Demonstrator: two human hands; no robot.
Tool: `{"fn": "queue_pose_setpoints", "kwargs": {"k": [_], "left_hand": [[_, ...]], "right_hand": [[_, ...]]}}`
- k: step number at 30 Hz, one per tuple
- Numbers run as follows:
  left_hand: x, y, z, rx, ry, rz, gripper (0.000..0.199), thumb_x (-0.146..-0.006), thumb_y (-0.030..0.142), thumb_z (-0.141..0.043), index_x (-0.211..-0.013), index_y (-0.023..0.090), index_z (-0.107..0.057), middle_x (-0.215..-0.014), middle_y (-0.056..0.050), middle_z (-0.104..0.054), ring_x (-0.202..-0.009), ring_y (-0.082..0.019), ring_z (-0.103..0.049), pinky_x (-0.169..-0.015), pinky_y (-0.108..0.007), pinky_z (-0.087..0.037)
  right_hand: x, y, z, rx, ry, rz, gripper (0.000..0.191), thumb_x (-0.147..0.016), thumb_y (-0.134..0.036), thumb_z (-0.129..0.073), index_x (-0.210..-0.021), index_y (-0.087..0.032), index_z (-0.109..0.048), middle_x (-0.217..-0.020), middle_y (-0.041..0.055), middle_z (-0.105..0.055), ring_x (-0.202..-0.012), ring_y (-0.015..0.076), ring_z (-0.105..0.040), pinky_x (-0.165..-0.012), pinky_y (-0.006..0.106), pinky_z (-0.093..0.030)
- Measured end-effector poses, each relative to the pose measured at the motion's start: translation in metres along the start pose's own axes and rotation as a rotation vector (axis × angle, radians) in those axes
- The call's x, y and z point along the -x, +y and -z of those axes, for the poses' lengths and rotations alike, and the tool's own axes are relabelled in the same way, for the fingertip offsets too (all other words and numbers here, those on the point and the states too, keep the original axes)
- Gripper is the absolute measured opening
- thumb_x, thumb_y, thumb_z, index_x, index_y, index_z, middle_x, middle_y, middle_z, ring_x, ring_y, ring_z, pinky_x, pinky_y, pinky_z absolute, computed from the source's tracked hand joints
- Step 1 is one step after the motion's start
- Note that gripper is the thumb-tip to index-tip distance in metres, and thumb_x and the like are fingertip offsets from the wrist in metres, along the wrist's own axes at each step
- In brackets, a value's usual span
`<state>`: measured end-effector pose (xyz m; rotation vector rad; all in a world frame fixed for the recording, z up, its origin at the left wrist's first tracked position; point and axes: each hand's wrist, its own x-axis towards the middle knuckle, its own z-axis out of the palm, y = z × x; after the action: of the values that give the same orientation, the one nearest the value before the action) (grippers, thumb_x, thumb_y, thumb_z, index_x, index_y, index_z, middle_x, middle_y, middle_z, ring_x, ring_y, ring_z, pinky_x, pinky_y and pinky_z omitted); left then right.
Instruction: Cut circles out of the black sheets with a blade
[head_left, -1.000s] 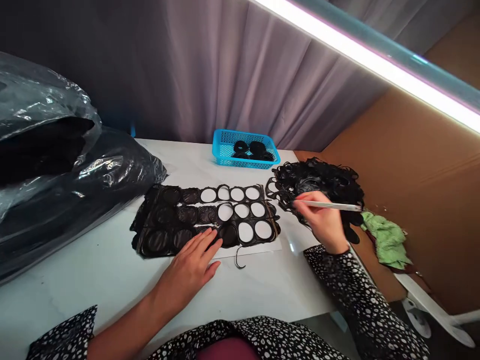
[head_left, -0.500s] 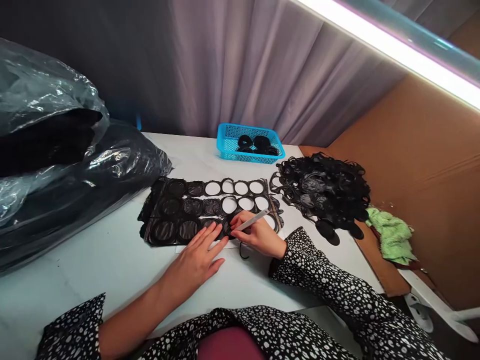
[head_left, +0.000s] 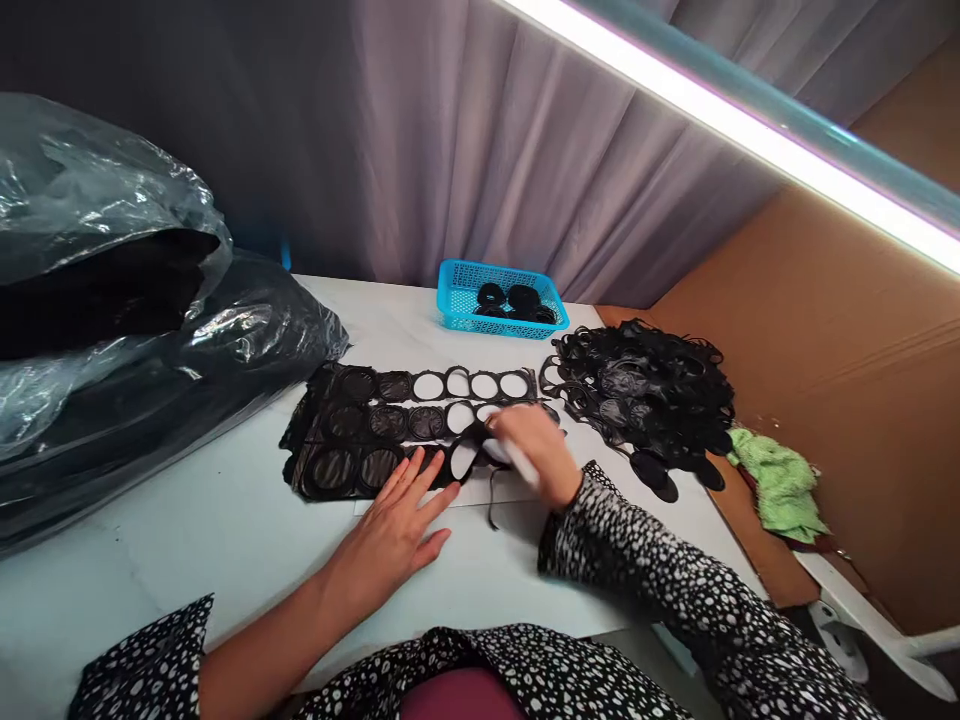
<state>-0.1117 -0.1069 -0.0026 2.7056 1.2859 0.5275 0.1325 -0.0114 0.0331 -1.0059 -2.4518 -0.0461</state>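
My left hand [head_left: 397, 520] lies flat with its fingers spread, the fingertips pressing the near edge of a black sheet [head_left: 330, 470] with rows of round cut-outs. Some circles are still filled with black discs, while others show white through them. Over the right part of the near row, my right hand [head_left: 536, 445] is closed around a slim white pen-like tool [head_left: 521, 462], smeared by motion. At its fingertips a strip of black material [head_left: 472, 437] is raised and curls up from the sheet. Whether the fingers also pinch that strip is unclear.
A blue plastic basket [head_left: 502, 328] with black rings stands behind the sheet. To the right is a heap of black scraps [head_left: 645, 400], then a green cloth [head_left: 780, 485]. A large plastic bag [head_left: 247, 330] fills the left side. A bright tube light [head_left: 720, 110] hangs above.
My right hand has lifted slightly and moved a little right with the white tool, and black material now rises at its fingertips. My left hand stays in place on the sheet.
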Motion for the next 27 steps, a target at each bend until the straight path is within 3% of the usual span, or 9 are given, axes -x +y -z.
{"fn": "queue_pose_setpoints", "kwargs": {"k": [2, 4, 7, 10, 15, 27], "left_hand": [[0.000, 0.000, 0.002, -0.005, -0.002, 0.002, 0.045, -0.095, 0.029, -0.057, -0.139, 0.021, -0.051, -0.154, -0.015, -0.038, -0.144, -0.038, -0.029, -0.109, -0.057, -0.039], [0.000, 0.001, 0.005, -0.015, 0.009, -0.005, 0.047, -0.095, 0.031, -0.056, -0.140, 0.022, -0.049, -0.155, -0.015, -0.037, -0.143, -0.036, -0.031, -0.109, -0.055, -0.040], [0.006, 0.002, 0.012, -0.071, 0.057, 0.010, 0.049, -0.097, 0.032, -0.052, -0.143, 0.018, -0.045, -0.151, -0.016, -0.041, -0.139, -0.032, -0.040, -0.109, -0.051, -0.042], [0.019, 0.005, 0.017, -0.143, 0.133, 0.077, 0.041, -0.098, 0.032, -0.050, -0.134, 0.012, -0.054, -0.136, -0.018, -0.057, -0.127, -0.031, -0.053, -0.104, -0.049, -0.047], [0.033, 0.012, 0.019, -0.161, 0.140, 0.108, 0.037, -0.098, 0.031, -0.048, -0.127, 0.010, -0.060, -0.126, -0.017, -0.063, -0.120, -0.030, -0.058, -0.100, -0.047, -0.049], [0.035, 0.011, 0.012, -0.141, 0.141, 0.122, 0.036, -0.099, 0.026, -0.046, -0.128, 0.009, -0.058, -0.130, -0.015, -0.063, -0.126, -0.029, -0.053, -0.104, -0.046, -0.046]], "right_hand": [[-0.014, 0.023, 0.011, 0.070, 0.167, -0.259, 0.017, -0.097, -0.020, -0.045, -0.087, -0.018, -0.059, -0.084, 0.0093, -0.068, -0.076, 0.0210, -0.058, -0.071, 0.032, -0.042], [-0.027, 0.032, 0.018, 0.012, 0.204, -0.383, 0.015, -0.094, -0.021, -0.050, -0.081, -0.019, -0.057, -0.084, 0.0079, -0.069, -0.073, 0.0200, -0.058, -0.068, 0.030, -0.041], [-0.038, 0.011, 0.012, -0.260, 0.056, -0.304, 0.011, -0.091, -0.019, -0.056, -0.080, -0.020, -0.057, -0.088, 0.0054, -0.071, -0.077, 0.0189, -0.061, -0.069, 0.029, -0.043], [-0.036, -0.026, -0.009, -0.527, -0.132, -0.195, 0.009, -0.090, -0.019, -0.058, -0.081, -0.020, -0.059, -0.088, 0.0045, -0.072, -0.078, 0.0177, -0.062, -0.070, 0.028, -0.044], [-0.026, -0.057, -0.034, -0.924, -0.288, -0.218, 0.014, -0.088, -0.022, -0.061, -0.075, -0.019, -0.057, -0.082, 0.0026, -0.069, -0.070, 0.0143, -0.058, -0.062, 0.025, -0.044], [-0.026, -0.062, -0.035, -0.816, -0.274, -0.168, 0.016, -0.087, -0.019, -0.065, -0.074, -0.019, -0.055, -0.084, 0.0024, -0.062, -0.077, 0.0152, -0.055, -0.068, 0.027, -0.044]]}}
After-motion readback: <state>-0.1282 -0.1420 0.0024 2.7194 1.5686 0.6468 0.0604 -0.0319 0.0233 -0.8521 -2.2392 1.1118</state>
